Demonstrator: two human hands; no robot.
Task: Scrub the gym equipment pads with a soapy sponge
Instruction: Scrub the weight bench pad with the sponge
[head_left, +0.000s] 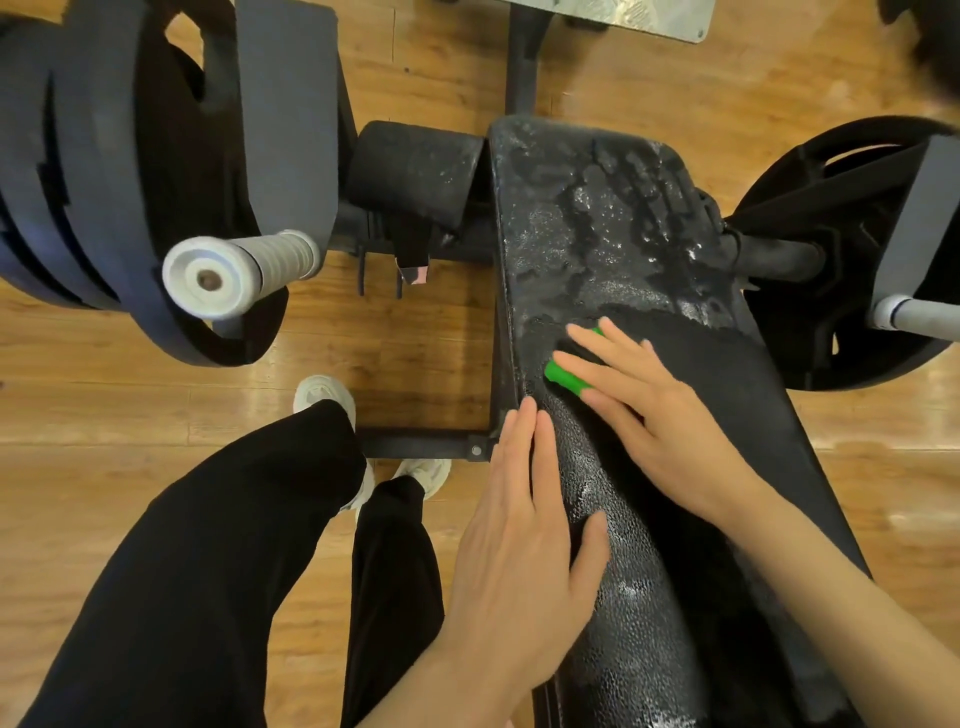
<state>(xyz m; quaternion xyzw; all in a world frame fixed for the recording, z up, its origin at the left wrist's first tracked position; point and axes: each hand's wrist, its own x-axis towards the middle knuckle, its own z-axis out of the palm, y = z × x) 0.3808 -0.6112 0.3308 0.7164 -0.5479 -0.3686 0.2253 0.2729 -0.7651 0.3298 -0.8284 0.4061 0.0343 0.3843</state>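
A long black bench pad (613, 218) runs from the lower right up to the middle of the view, its far half covered with white soap foam. My right hand (649, 410) presses a green sponge (563, 376) flat onto the pad near its left side; only the sponge's green edge shows past my straight fingers. My left hand (524, 540) rests flat on the pad's left edge, closer to me, fingers straight and thumb spread onto the pad. A black foam roller pad (415, 166) with some foam on it sits left of the bench's far end.
Stacked black weight plates (130, 171) on a bar with a pale sleeve end (213, 278) stand at the left. Another plate (852, 260) hangs at the right. The black steel frame (426, 444) crosses the wooden floor (156, 415). My legs in black trousers (234, 571) stand left of the bench.
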